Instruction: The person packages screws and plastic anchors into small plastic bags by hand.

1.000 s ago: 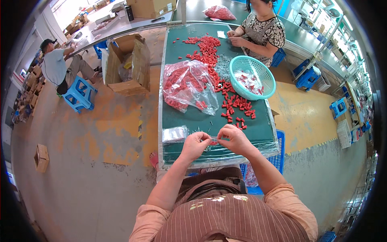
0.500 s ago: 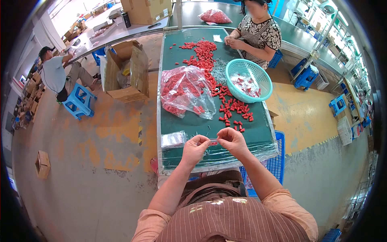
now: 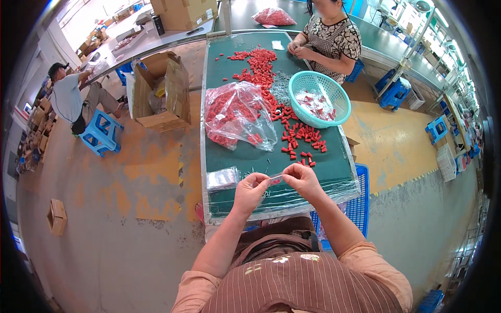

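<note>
Above the near end of the green-topped table (image 3: 313,180), my left hand (image 3: 249,194) and my right hand (image 3: 303,181) pinch the top edge of a small clear plastic bag (image 3: 275,179) between thumbs and fingers. Something red shows inside the bag. Beside my left hand lies a stack of small clear bags (image 3: 222,179). A few thin metal screws or pins lie under my hands. Loose small red plastic sleeves (image 3: 300,138) are scattered beyond my right hand, trailing into a larger pile (image 3: 259,68). Thin grey metal pieces (image 3: 282,87) are heaped beside that pile.
A large clear bag of red sleeves (image 3: 235,112) lies left of a turquoise basket (image 3: 342,99) holding small filled bags. A co-worker (image 3: 334,41) stands at the far right. An open carton (image 3: 175,94) is left of the table; a blue crate (image 3: 360,208) sits low at right.
The small bag's top edge now slants, with my right hand slightly higher than before. Both hands keep their pinch. The whole view has shifted a little.
</note>
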Tool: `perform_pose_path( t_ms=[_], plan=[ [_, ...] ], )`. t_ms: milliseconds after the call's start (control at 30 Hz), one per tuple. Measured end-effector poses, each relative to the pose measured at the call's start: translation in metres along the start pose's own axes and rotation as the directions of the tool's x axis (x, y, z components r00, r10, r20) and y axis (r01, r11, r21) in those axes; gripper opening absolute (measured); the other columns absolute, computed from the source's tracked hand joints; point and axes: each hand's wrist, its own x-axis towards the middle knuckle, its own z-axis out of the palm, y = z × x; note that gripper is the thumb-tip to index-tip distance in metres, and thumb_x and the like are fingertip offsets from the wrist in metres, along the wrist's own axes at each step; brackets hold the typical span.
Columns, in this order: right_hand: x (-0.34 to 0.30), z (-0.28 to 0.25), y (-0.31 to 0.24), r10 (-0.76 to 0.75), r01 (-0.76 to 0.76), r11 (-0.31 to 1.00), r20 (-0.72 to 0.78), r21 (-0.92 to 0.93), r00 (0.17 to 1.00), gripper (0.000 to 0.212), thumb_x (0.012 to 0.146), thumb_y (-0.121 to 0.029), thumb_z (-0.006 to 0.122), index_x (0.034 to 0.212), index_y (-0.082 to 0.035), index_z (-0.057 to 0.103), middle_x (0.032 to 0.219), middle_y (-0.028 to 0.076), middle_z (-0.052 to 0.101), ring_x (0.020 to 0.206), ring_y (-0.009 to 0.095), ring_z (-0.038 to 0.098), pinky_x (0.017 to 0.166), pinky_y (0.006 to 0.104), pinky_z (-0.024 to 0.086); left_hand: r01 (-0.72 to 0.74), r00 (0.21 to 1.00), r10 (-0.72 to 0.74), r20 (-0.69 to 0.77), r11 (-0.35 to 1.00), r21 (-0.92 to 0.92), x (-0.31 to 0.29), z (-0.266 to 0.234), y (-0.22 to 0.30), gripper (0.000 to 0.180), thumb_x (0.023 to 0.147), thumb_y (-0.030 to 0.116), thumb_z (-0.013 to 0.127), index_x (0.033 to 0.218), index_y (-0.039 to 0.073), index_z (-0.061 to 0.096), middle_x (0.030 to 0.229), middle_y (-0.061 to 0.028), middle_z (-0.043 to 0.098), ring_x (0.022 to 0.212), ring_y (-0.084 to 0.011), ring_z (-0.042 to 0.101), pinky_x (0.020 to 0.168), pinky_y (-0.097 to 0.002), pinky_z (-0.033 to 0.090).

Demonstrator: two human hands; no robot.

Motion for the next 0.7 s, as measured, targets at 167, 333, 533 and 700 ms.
perform_pose_path(
  t_ms=[167, 333, 533, 700],
  plan=[
    [-0.001, 0.002, 0.0, -0.015, 0.013, 0.996, 0.022, 0.088, 1.0, 0.011, 0.085, -0.01, 0.065, 0.089, 0.0, 0.062, 0.079, -0.002, 0.059, 0.073, 0.004, 0.053, 0.065, 0.021, 0.044, -0.004, 1.0, 0.004, -0.007, 0.999, -0.032, -0.002, 0.001, 0.004, 0.006, 0.087, 0.009, 0.066, 0.088, 0.003, 0.067, 0.075, 0.0056, 0.058, 0.067, -0.0018, 0.048, 0.06, -0.0175, 0.039],
    [-0.002, 0.005, -0.007, -0.038, 0.035, 0.991, 0.02, 0.131, 0.999, 0.006, 0.085, -0.006, 0.065, 0.087, -0.002, 0.061, 0.078, -0.005, 0.056, 0.069, 0.001, 0.049, 0.06, 0.0168, 0.039, 0.016, 0.999, -0.016, 0.029, 1.0, -0.016, -0.002, -0.003, 0.003, 0.004, 0.087, 0.007, 0.066, 0.09, 0.004, 0.066, 0.077, 0.0053, 0.058, 0.071, -0.0024, 0.05, 0.064, -0.0179, 0.04],
    [-0.002, 0.008, -0.005, -0.035, 0.029, 0.985, 0.034, 0.168, 0.999, 0.008, 0.084, -0.007, 0.064, 0.088, -0.001, 0.061, 0.08, -0.002, 0.06, 0.074, 0.004, 0.054, 0.066, 0.0198, 0.044, -0.041, 0.999, 0.04, 0.017, 0.999, 0.007, -0.003, -0.001, 0.002, 0.006, 0.087, 0.009, 0.067, 0.088, 0.003, 0.067, 0.073, 0.0062, 0.057, 0.064, -0.0011, 0.047, 0.057, -0.0176, 0.039],
    [-0.004, 0.014, -0.005, -0.037, 0.024, 0.988, 0.079, 0.155, 0.996, 0.008, 0.085, -0.006, 0.064, 0.09, 0.0, 0.061, 0.081, 0.001, 0.063, 0.075, 0.004, 0.058, 0.066, 0.0196, 0.046, -0.035, 0.999, 0.034, 0.023, 0.999, 0.03, -0.003, 0.004, 0.0, 0.007, 0.086, 0.01, 0.068, 0.088, 0.004, 0.068, 0.072, 0.0056, 0.058, 0.064, -0.0013, 0.047, 0.057, -0.0179, 0.04]
  ],
)
